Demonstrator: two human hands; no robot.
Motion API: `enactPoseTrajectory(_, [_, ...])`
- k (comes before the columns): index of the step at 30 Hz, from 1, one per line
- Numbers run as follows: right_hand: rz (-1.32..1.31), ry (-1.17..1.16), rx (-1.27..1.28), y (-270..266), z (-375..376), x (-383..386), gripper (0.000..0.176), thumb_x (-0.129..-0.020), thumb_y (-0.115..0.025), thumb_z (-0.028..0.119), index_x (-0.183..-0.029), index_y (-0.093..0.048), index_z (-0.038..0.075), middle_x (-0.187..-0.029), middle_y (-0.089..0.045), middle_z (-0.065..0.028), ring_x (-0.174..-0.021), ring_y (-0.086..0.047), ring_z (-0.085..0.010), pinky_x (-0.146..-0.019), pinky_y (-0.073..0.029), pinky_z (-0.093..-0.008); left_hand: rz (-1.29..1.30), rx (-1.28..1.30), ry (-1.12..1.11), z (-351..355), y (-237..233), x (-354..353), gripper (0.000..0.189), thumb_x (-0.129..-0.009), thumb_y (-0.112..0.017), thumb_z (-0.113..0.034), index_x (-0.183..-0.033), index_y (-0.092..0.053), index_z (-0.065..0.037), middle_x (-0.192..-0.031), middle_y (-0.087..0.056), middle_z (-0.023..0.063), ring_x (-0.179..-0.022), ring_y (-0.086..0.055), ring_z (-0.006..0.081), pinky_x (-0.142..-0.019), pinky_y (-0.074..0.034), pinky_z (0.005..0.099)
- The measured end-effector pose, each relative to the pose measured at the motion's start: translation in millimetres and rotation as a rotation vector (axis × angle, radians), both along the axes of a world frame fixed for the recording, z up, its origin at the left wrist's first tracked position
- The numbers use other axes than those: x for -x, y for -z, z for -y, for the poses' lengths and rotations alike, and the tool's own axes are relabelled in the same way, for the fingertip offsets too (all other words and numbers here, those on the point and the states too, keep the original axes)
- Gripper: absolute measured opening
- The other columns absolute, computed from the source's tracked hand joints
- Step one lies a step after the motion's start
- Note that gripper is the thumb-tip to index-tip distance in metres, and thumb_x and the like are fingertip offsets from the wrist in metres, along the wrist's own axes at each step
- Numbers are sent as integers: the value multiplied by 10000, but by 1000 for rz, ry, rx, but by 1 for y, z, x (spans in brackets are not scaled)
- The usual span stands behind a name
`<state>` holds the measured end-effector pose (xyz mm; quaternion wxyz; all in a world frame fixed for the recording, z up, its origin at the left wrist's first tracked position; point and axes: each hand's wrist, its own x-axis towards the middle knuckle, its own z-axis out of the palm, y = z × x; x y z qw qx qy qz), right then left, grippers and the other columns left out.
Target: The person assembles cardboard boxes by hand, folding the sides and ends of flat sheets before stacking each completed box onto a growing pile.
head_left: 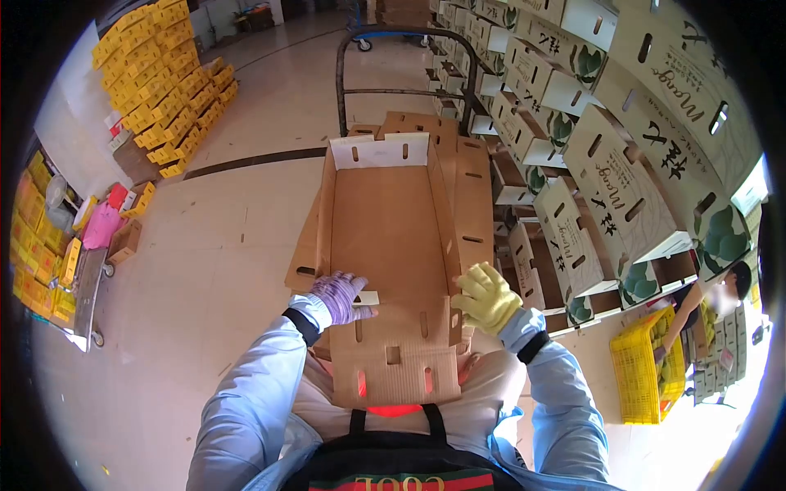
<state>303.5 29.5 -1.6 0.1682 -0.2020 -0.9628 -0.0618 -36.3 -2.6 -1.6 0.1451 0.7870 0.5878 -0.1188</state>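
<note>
A half-folded cardboard box [385,213] lies in front of me, brown inside, with its side walls and white far end standing up. Its near end flap [395,356] lies flat toward my lap, with slots cut in it. My left hand [337,296], in a purple glove, is closed at the near left corner, a white tab [366,299] showing between thumb and fingers. In a yellow glove, my right hand [487,300] has its fingers bent over the near right corner of the box's side wall.
Flat cardboard sheets [472,188] lie beneath the box, by a trolley's metal handle [407,92]. Printed mango cartons [622,184] are stacked high on the right. Yellow crates [155,78] stand at the far left. A person reaches into a yellow basket [639,372] at right.
</note>
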Motion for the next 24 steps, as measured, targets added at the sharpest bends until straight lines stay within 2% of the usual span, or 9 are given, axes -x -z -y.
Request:
enactPoseTrajectory(4, [-167, 57, -71, 5, -15, 49, 437, -504, -774, 309, -849, -647, 72, -1035, -607, -94, -1088, -535, -345, -946, -423, -525, 256, -207, 156, -6, 19, -23, 868, -773, -592, -668, -1400, -400, -99, -1347, -475, 204, -1237, -461, 386, -1048, -364, 468])
enactPoseTrajectory(8, [-320, 348, -118, 40, -10, 86, 375, -515, -759, 236, -819, -623, 65, -1066, -568, -129, -1093, -507, -360, -932, -418, -512, 357, -339, 27, -18, 45, -64, 475, -906, -540, -460, -1271, -532, -156, -1214, -579, 136, -1098, -574, 337, -899, -483, 466])
enactPoseTrajectory(10, [-457, 642, 23, 22, 13, 83, 376, -590, -793, 218, -886, -616, 69, -1167, -521, -137, -1167, -453, -419, -986, -387, -526, 292, -315, 29, -22, 47, -65, 289, -923, -539, -336, -1148, -585, -161, -1065, -626, 94, -992, -616, 307, -810, -518, 458])
enactPoseTrajectory(11, [-494, 720, -12, 25, 29, 74, 546, -611, -795, 203, -1088, -558, 84, -1278, -464, -249, -1177, -445, -456, -999, -381, -541, 324, -330, 44, -23, 52, -61, 267, -912, -553, -319, -1123, -586, -159, -1026, -627, 92, -969, -619, 305, -795, -519, 458])
enactPoseTrajectory(13, [-310, 958, 242, 58, 73, 52, 783, -721, -739, 291, -1384, -373, 93, -1367, -375, -328, -1240, -388, -509, -1010, -366, -551, 349, -322, 63, -24, 48, -58, 239, -899, -566, -264, -1112, -587, -156, -1002, -630, 100, -955, -619, 310, -789, -514, 455])
enactPoseTrajectory(14, [-122, 992, 447, 91, 93, 36, 827, -774, -688, 328, -1448, -280, 76, -1269, -479, -332, -1204, -462, -477, -998, -384, -534, 355, -322, 62, -25, 43, -58, 239, -899, -566, -264, -1112, -587, -156, -1002, -630, 100, -955, -619, 310, -789, -514, 455])
enactPoseTrajectory(15, [-24, 990, 1142, 85, 108, 20, 823, -807, -657, 360, -1453, -253, 49, -1129, -588, -299, -1123, -555, -426, -941, -445, -479, 329, -271, 50, -27, 39, -59, 239, -909, -553, -270, -1115, -586, -154, -1011, -630, 103, -956, -618, 315, -793, -510, 455])
enactPoseTrajectory(18, [-319, 851, 1458, 41, 130, 1, 836, -774, -757, 245, -1442, -302, 30, -1102, -646, -188, -1052, -624, -267, -865, -499, -338, 356, -178, 29, -31, 38, -56, 260, -938, -512, -304, -1121, -584, -134, -1015, -632, 126, -961, -610, 338, -804, -496, 460])
enactPoseTrajectory(24, [-880, 280, 1357, -5, 118, -26, 862, -715, -775, 10, -1445, -320, 53, -1121, -647, -127, -1056, -613, -203, -906, -481, -301, 390, 39, 225, -38, 45, -42, 340, -961, -479, -334, -1140, -594, -68, -977, -641, 186, -960, -603, 371, -850, -479, 452])
